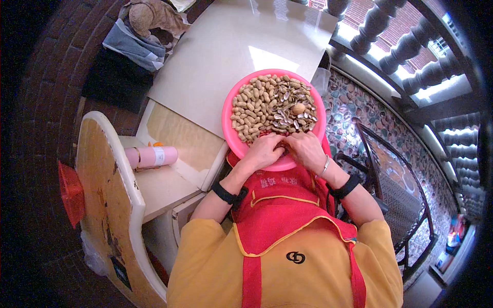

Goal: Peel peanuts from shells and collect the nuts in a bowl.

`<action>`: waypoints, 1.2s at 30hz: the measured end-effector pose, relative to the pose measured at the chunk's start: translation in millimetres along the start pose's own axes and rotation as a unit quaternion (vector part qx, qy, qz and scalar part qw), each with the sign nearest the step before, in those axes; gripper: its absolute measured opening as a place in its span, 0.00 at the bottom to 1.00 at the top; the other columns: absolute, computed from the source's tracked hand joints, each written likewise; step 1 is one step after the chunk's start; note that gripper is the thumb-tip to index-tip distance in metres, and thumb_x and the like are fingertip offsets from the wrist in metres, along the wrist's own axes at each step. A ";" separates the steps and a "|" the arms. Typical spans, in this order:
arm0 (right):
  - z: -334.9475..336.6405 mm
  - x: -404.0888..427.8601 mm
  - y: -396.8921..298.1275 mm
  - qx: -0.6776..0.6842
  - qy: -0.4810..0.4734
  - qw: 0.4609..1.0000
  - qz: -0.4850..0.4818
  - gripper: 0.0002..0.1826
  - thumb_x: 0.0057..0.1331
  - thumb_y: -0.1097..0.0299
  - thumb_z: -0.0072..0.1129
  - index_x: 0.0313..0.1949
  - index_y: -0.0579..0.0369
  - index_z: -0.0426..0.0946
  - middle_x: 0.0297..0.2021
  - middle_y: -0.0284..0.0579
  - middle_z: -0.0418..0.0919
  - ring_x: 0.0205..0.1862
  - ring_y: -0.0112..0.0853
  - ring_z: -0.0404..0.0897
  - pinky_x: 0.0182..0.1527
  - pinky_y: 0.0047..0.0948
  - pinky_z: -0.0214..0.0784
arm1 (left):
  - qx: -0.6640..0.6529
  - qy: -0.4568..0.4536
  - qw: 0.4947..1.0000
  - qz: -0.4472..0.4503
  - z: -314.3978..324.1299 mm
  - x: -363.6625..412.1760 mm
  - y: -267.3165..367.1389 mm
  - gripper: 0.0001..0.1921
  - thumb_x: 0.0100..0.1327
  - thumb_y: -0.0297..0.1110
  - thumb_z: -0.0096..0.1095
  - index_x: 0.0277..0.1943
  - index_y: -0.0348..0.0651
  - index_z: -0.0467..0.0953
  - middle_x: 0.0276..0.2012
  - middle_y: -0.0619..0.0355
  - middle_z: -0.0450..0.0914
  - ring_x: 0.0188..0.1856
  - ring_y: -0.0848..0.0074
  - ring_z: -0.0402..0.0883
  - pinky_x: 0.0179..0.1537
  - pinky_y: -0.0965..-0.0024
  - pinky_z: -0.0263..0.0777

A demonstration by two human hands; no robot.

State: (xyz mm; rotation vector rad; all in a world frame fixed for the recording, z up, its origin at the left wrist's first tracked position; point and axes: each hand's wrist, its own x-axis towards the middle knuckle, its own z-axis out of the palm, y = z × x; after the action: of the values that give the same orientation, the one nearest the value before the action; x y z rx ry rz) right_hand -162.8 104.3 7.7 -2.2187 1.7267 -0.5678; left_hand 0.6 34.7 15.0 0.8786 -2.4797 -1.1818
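A pink plastic basin [228, 115] holds unshelled peanuts [250, 106] on its left side and broken peanut shells [287, 115] on its right. One round brown nut, perhaps a walnut [298, 109], lies among the shells. Reddish shelled peanuts [269, 133] show at the near side, just beyond the fingers. My left hand [266, 150] and my right hand [304, 149] meet over the basin's near rim, fingertips bent together. Whatever is between the fingers is hidden by them. A metal bangle [326, 164] circles my right wrist. The basin's near part rests over a red apron [285, 208].
A pale tabletop [208, 57] extends beyond the basin. At the left, a pink bottle [165, 156] lies on a white wooden surface beside a curved wooden panel [104, 192]. A dark-framed chair [400, 192] stands at the right, near a balustrade [408, 50]. Cloths [134, 42] lie at the upper left.
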 end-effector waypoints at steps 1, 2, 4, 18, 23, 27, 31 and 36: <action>-0.9 0.1 -0.9 0.000 -0.001 1.000 0.000 0.06 0.55 0.69 0.51 0.33 0.50 0.75 0.25 0.40 0.76 0.31 0.36 0.78 0.34 0.38 0.66 | 0.000 0.000 1.000 -0.001 0.0 0.2 -0.6 0.12 0.56 0.32 0.54 0.42 0.35 0.74 0.38 0.43 0.77 0.44 0.52 0.76 0.46 0.55 0.68; -3.3 0.4 -2.3 -0.011 -0.001 1.000 -0.003 0.06 0.55 0.69 0.51 0.33 0.50 0.75 0.25 0.39 0.76 0.31 0.36 0.78 0.34 0.38 0.66 | -0.001 -0.010 1.000 -0.009 -0.3 1.1 -1.4 0.12 0.56 0.32 0.55 0.41 0.35 0.74 0.38 0.43 0.77 0.43 0.52 0.76 0.45 0.54 0.69; -5.1 0.8 -4.4 -0.021 -0.002 1.000 -0.007 0.05 0.55 0.69 0.51 0.32 0.50 0.75 0.25 0.39 0.76 0.31 0.36 0.78 0.33 0.38 0.66 | -0.002 -0.019 1.000 -0.019 0.1 0.6 -3.8 0.12 0.57 0.33 0.55 0.40 0.35 0.74 0.37 0.43 0.77 0.43 0.52 0.76 0.44 0.54 0.69; -11.2 3.8 -2.4 0.012 -0.039 0.999 -0.010 0.09 0.54 0.60 0.57 0.27 0.51 0.73 0.25 0.41 0.78 0.32 0.38 0.79 0.34 0.40 0.66 | 0.112 -0.042 0.993 -0.011 -1.5 -1.1 7.2 0.13 0.64 0.39 0.49 0.34 0.36 0.73 0.31 0.46 0.77 0.36 0.53 0.77 0.39 0.54 0.69; -12.3 5.3 3.3 0.047 -0.081 0.995 -0.015 0.11 0.57 0.57 0.55 0.28 0.51 0.73 0.26 0.44 0.79 0.33 0.40 0.79 0.35 0.41 0.66 | 0.099 -0.017 0.995 0.010 -2.6 -3.8 10.0 0.13 0.64 0.38 0.49 0.32 0.36 0.72 0.29 0.47 0.75 0.34 0.54 0.76 0.36 0.55 0.69; -12.1 5.8 3.0 0.048 -0.070 0.996 -0.006 0.13 0.59 0.55 0.52 0.27 0.50 0.73 0.25 0.45 0.78 0.32 0.41 0.79 0.35 0.42 0.65 | 0.112 0.045 0.992 0.037 2.0 -4.0 7.7 0.13 0.64 0.38 0.50 0.30 0.38 0.73 0.27 0.49 0.75 0.32 0.56 0.77 0.33 0.56 0.70; -10.0 5.2 0.0 0.042 -0.063 0.997 0.006 0.14 0.60 0.54 0.51 0.26 0.50 0.73 0.23 0.45 0.78 0.30 0.41 0.79 0.35 0.43 0.65 | 0.100 0.057 0.993 0.035 3.3 -3.7 5.8 0.13 0.64 0.38 0.50 0.29 0.38 0.72 0.27 0.49 0.75 0.32 0.56 0.77 0.33 0.56 0.69; -6.9 3.6 1.3 0.025 -0.074 0.997 0.003 0.15 0.60 0.53 0.51 0.25 0.50 0.75 0.22 0.46 0.78 0.27 0.42 0.79 0.34 0.42 0.65 | 0.123 0.057 0.989 0.051 1.3 -5.0 5.7 0.13 0.63 0.38 0.53 0.27 0.38 0.72 0.24 0.49 0.75 0.30 0.56 0.77 0.31 0.57 0.69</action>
State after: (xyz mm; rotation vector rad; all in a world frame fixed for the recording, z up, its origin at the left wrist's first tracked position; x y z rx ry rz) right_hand -166.3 100.6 13.8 -2.1614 1.6272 -0.4276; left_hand 1.5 41.4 18.7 0.8426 -2.5781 -0.7807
